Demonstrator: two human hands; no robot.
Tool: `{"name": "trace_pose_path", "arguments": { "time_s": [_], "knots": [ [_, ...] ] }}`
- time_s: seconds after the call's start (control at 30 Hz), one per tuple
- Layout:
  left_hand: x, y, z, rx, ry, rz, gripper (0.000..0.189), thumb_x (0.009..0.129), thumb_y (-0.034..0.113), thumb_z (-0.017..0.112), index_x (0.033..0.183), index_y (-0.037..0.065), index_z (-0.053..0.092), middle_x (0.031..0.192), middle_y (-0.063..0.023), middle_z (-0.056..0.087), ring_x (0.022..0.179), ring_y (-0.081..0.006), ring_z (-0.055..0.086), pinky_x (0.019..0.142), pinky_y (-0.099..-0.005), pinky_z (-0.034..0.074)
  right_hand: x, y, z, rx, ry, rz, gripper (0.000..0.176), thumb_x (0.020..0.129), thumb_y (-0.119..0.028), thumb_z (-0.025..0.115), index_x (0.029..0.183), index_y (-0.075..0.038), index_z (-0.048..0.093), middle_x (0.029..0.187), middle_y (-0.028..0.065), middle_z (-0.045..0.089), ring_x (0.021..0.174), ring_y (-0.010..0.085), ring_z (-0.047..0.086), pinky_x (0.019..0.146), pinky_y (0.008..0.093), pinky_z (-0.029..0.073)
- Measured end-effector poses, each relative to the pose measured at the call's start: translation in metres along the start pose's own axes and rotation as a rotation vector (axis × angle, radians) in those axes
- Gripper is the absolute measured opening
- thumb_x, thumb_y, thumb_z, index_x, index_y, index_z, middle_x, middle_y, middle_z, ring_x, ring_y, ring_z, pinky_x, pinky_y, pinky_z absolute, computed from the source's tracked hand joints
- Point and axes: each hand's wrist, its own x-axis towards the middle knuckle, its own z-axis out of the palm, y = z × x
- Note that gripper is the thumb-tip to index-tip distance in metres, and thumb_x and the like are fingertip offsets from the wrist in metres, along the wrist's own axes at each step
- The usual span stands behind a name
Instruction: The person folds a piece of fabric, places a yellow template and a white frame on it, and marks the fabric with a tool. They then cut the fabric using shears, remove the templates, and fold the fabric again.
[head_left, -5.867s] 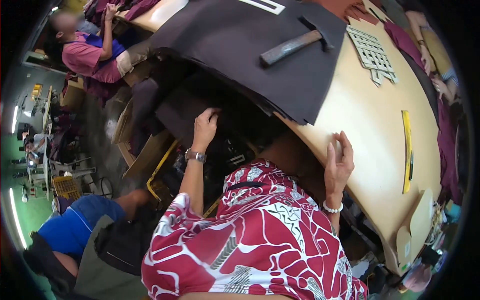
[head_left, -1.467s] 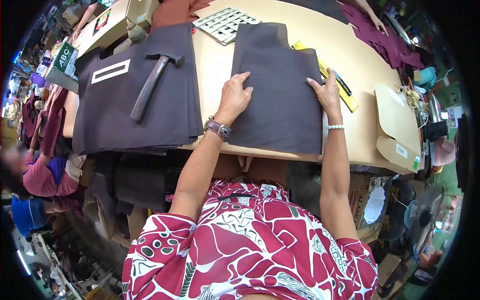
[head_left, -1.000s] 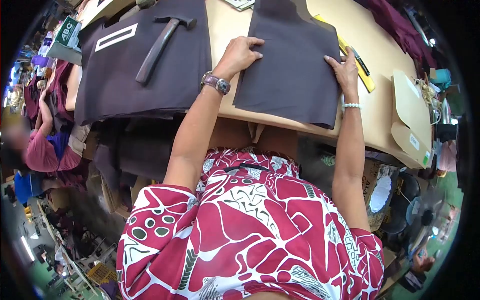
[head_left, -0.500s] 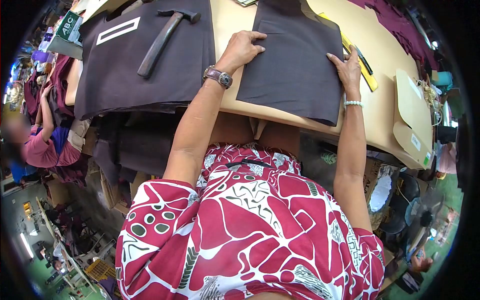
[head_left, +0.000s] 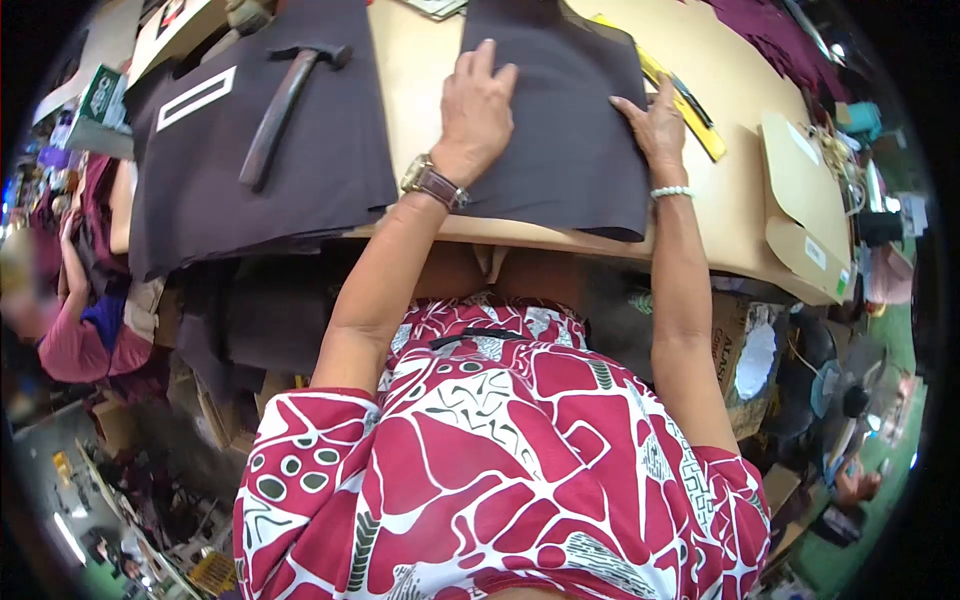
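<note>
A dark cloth piece point(head_left: 560, 140) lies flat on the tan table point(head_left: 735, 190). My left hand point(head_left: 477, 110) rests on its left edge, palm down, with the fingers extended and nothing held. At the cloth's right edge is my right hand point(head_left: 655, 125), thumb and fingers spread apart. Beside that hand, a yellow ruler point(head_left: 708, 143) lies with a black pen-like tool point(head_left: 692, 102) on it. To the left, a hammer point(head_left: 278, 120) sits on a stack of dark cloth point(head_left: 330, 165), near a white rectangular frame point(head_left: 196, 98).
A tan folder or box point(head_left: 800, 210) stands on the table's right side. Maroon cloth point(head_left: 775, 45) lies at the far right. A green box point(head_left: 100, 95) is at the left. Another person point(head_left: 90, 340) in a pink top is at the far left.
My left hand has shifted from a near-pinch at the cloth's left edge to lying flatter on it. The camera view has shifted, so the table items appear farther left.
</note>
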Motion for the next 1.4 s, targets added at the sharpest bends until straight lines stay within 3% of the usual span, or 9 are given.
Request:
{"name": "trace_pose_path", "arguments": {
  "time_s": [0.07, 0.27, 0.4, 0.47, 0.53, 0.73, 0.9, 1.13, 1.4],
  "knots": [
    [0.006, 0.032, 0.01, -0.018, 0.069, 0.17, 0.043, 0.073, 0.011, 0.068, 0.113, -0.001, 0.058, 0.125, -0.0222, 0.05, 0.119, -0.0349, 0.046, 0.1, -0.0401, 0.039, -0.001, -0.002, -0.001, 0.002, 0.01, -0.016, 0.08, 0.067, -0.044, 0.078, 0.127, -0.003, 0.044, 0.084, 0.0158, 0.065, 0.082, 0.0321, 0.064, 0.072, 0.0417, 0.051],
    [-0.025, 0.106, 0.05, -0.342, -0.115, 0.116, 0.061, 0.084, 0.032, 0.061, 0.124, -0.011, 0.045, 0.132, -0.0269, 0.044, 0.124, -0.038, 0.042, 0.104, -0.0437, 0.033, -0.005, -0.006, -0.002, 0.023, 0.026, -0.017, 0.077, 0.067, -0.042, 0.078, 0.125, -0.004, 0.044, 0.092, 0.0178, 0.065, 0.088, 0.0335, 0.064, 0.073, 0.0423, 0.051],
    [-0.042, 0.106, 0.055, -0.232, -0.223, 0.191, 0.082, 0.082, 0.054, 0.055, 0.133, -0.007, 0.038, 0.14, -0.0291, 0.033, 0.133, -0.0385, 0.028, 0.109, -0.0502, 0.022, -0.007, -0.002, -0.006, 0.188, 0.024, -0.02, 0.075, 0.069, -0.029, 0.078, 0.129, -0.001, 0.043, 0.103, 0.0222, 0.062, 0.091, 0.0375, 0.062, 0.077, 0.0435, 0.049],
    [-0.041, 0.109, 0.047, -0.262, -0.271, 0.18, 0.088, 0.077, 0.06, 0.057, 0.135, -0.003, 0.038, 0.142, -0.0295, 0.029, 0.134, -0.0396, 0.026, 0.109, -0.0515, 0.02, -0.02, -0.005, -0.025, 0.517, 0.024, 0.022, 0.07, 0.071, -0.021, 0.076, 0.129, -0.001, 0.044, 0.104, 0.0204, 0.062, 0.093, 0.0364, 0.061, 0.076, 0.0414, 0.049],
    [-0.041, 0.11, 0.047, -0.259, -0.284, 0.161, 0.097, 0.071, 0.066, 0.058, 0.137, -0.001, 0.036, 0.143, -0.0281, 0.027, 0.135, -0.0393, 0.023, 0.11, -0.0514, 0.018, -0.043, 0.002, -0.045, 0.41, 0.103, -0.237, 0.063, 0.076, -0.012, 0.07, 0.132, -0.001, 0.042, 0.11, 0.0174, 0.062, 0.097, 0.0334, 0.06, 0.076, 0.0384, 0.049],
    [-0.037, 0.111, 0.044, -0.269, -0.352, 0.137, 0.099, 0.068, 0.065, 0.061, 0.139, 0.0, 0.034, 0.145, -0.0248, 0.026, 0.136, -0.039, 0.021, 0.109, -0.0533, 0.017, -0.138, 0.023, -0.087, 0.101, -0.302, -0.412, 0.046, 0.091, -0.009, 0.044, 0.137, -0.005, 0.039, 0.128, 0.0094, 0.055, 0.127, 0.0311, 0.042, 0.108, 0.0522, 0.02],
    [-0.039, 0.113, 0.042, -0.276, -0.364, 0.138, 0.101, 0.068, 0.066, 0.061, 0.139, 0.0, 0.033, 0.146, -0.0244, 0.025, 0.137, -0.0389, 0.019, 0.11, -0.0532, 0.015, -0.093, 0.037, -0.069, -0.039, -0.316, -0.481, 0.049, 0.092, -0.012, 0.044, 0.14, -0.01, 0.036, 0.142, 0.0064, 0.041, 0.13, 0.0327, 0.037, 0.104, 0.0588, 0.024],
    [-0.036, 0.116, 0.034, -0.218, -0.385, 0.118, 0.102, 0.068, 0.069, 0.06, 0.14, 0.002, 0.033, 0.146, -0.0249, 0.024, 0.138, -0.0399, 0.017, 0.107, -0.0612, 0.012, 0.005, 0.043, -0.02, -0.188, -0.155, -0.576, 0.047, 0.094, -0.015, 0.042, 0.141, -0.013, 0.035, 0.142, 0.0055, 0.04, 0.131, 0.0329, 0.034, 0.105, 0.0592, 0.021],
    [-0.099, 0.123, -0.015, -0.258, -0.405, 0.163, 0.095, 0.069, 0.075, 0.054, 0.131, 0.003, 0.048, 0.14, -0.0255, 0.036, 0.131, -0.0416, 0.029, 0.102, -0.0635, 0.017, -0.057, 0.029, -0.039, -0.027, -0.246, -0.524, 0.051, 0.094, -0.015, 0.044, 0.143, -0.011, 0.029, 0.135, 0.004, 0.05, 0.129, 0.0324, 0.038, 0.104, 0.0597, 0.023]
  ]
}}
